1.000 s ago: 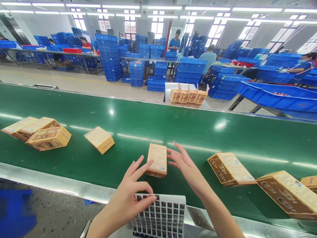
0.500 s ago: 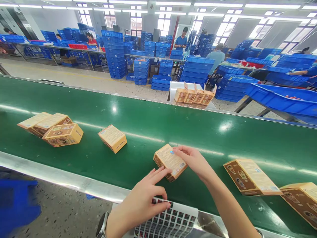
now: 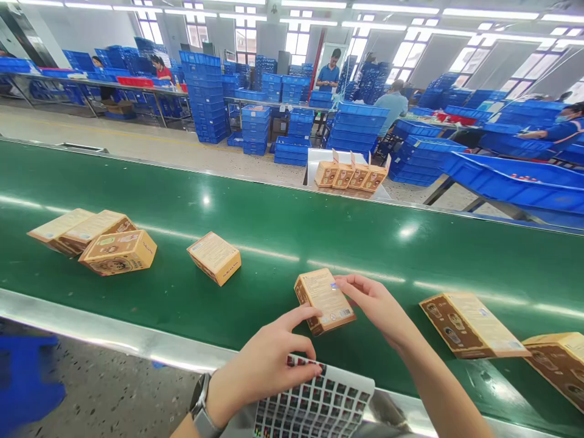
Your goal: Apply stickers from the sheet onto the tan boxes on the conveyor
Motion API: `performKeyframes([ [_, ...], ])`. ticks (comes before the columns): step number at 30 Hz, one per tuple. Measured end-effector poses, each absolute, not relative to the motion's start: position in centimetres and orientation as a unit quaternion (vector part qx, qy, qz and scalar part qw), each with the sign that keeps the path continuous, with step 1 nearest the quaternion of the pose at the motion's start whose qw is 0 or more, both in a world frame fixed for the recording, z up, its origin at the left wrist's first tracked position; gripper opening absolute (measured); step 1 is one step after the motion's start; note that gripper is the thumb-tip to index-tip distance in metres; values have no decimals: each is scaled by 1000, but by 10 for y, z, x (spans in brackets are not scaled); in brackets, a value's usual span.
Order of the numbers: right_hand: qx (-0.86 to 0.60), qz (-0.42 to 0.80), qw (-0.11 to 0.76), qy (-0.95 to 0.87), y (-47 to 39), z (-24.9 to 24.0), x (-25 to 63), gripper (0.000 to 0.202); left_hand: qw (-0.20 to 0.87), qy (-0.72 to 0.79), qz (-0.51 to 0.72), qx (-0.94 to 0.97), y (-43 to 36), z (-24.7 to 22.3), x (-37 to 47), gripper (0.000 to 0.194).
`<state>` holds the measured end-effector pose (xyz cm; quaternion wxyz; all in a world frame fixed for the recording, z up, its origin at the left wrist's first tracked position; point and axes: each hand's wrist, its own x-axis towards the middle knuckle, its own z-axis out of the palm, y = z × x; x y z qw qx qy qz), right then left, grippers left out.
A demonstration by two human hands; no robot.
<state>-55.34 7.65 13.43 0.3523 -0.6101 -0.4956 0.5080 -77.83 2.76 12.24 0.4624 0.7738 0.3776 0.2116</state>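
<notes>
A tan and brown cardboard box (image 3: 322, 295) lies flat on the green conveyor belt (image 3: 274, 210), its printed text side up. My right hand (image 3: 371, 298) is at the box's right edge, thumb and index fingertips together at a small shiny sticker (image 3: 334, 286) on that face. My left hand (image 3: 278, 347) has its index fingertip against the box's near left part. Its thumb stretches apart over a sheet of small square stickers (image 3: 314, 398), which hangs by the belt's near rail. Whether the curled fingers touch the sheet is hidden.
Another box (image 3: 214, 258) lies left of my hands, and several overlapping boxes (image 3: 116, 252) lie farther left. To the right are two more boxes (image 3: 472, 325). Several boxes with raised flaps stand on a ledge (image 3: 312, 161) across the belt. Blue crates and other people are beyond.
The box and both hands have shifted slightly right in view. My right hand's fingertips have moved toward the box's right edge, showing more of the sticker. The left index finger still touches the box.
</notes>
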Motion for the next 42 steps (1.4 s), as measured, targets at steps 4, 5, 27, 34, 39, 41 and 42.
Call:
performKeyframes([
  [4, -611, 490, 356, -510, 76, 130, -552, 46, 462, 372, 209, 778, 28, 123, -771, 10],
  [5, -615, 482, 351, -516, 77, 130, -550, 45, 464, 369, 207, 778, 28, 122, -770, 10],
  [27, -705, 111, 488, -502, 58, 135, -500, 32, 503, 311, 216, 777, 33, 124, -738, 10],
  [34, -522, 473, 642, -304, 6, 154, -507, 22, 530, 384, 193, 731, 13, 140, -757, 13],
  [39, -456, 592, 626, -223, -14, 164, -535, 18, 513, 431, 153, 727, 5, 144, -770, 16],
  [41, -429, 624, 630, -174, -15, 168, -543, 21, 515, 441, 148, 720, 4, 147, -774, 17],
  [42, -421, 635, 630, -154, -15, 169, -546, 23, 515, 446, 145, 718, 3, 149, -775, 17],
])
